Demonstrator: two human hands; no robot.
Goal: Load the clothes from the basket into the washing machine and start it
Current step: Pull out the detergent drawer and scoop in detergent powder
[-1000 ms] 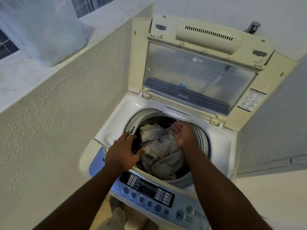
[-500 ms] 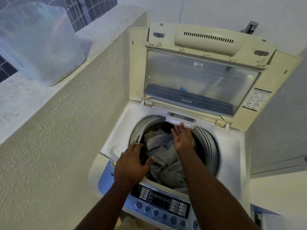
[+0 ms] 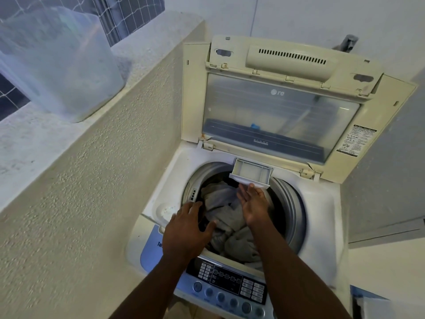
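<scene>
A rough, cream stucco wall [image 3: 87,192] fills the left side, its flat top ledge carrying one translucent, rounded plastic tub [image 3: 57,63] before a dark tiled surface. Against the wall stands one top-loading washing machine [image 3: 322,203] of yellowed white plastic, its hinged lid [image 3: 280,116] raised upright with a smoky clear window. The round drum opening holds a crumpled heap of soft grey clothes [image 3: 225,217], lying inside the tub below the rim. A blue-and-black control panel [image 3: 230,282] with rows of small round buttons runs along the front edge. One small rectangular white drawer [image 3: 251,174] juts out over the drum's back rim. The left hand [image 3: 186,233] is spread flat, fingers apart, over the drum's front-left edge, gripping nothing. The right hand [image 3: 253,206] is open, palm up, fingertips touching the drawer's front lip.
</scene>
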